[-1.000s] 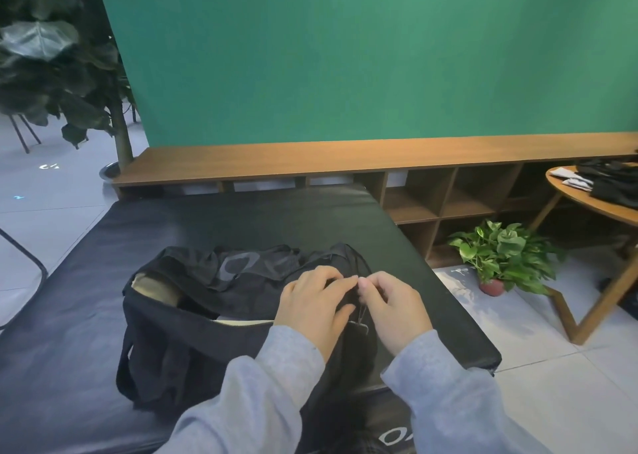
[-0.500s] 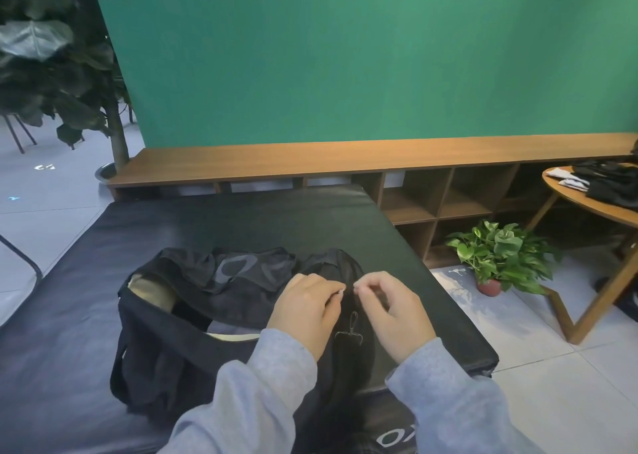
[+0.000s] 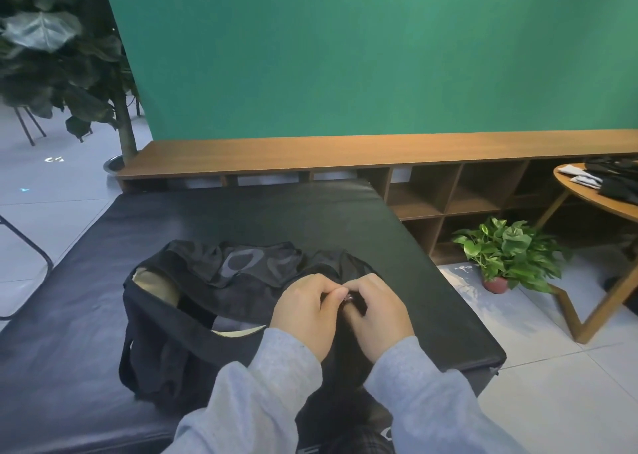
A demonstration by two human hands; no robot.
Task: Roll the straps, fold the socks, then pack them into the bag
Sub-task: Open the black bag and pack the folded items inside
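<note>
Bag: the black bag (image 3: 207, 301) lies on the dark padded surface (image 3: 310, 218), its left end gaping so the pale lining shows, its right end under both hands.
Left hand: the left hand (image 3: 303, 315) has its fingers curled inward at the bag's right end, thumb and fingertips meeting the other hand over a small clasp (image 3: 349, 297).
Right hand: the right hand (image 3: 376, 312) curls the same way, its grip pinching the clasp from the right side.
Change: half a second ago the hands were a little apart with a metal puller hanging between them; now they are pressed together and the puller is hidden under the fingers.
Meaning: this looks like fastening at the bag's end, so packing seems nearly over; whether the clasp has caught cannot be told.
Straps and socks: none shows on the surface near the bag; whether they sit inside cannot be told.
Elsewhere: a round wooden side table (image 3: 587, 198) at right carries dark and pale cloth items (image 3: 607, 180), well apart from the bag; what they are is unclear.
Risk: cloth could snag in the fastening.
</note>
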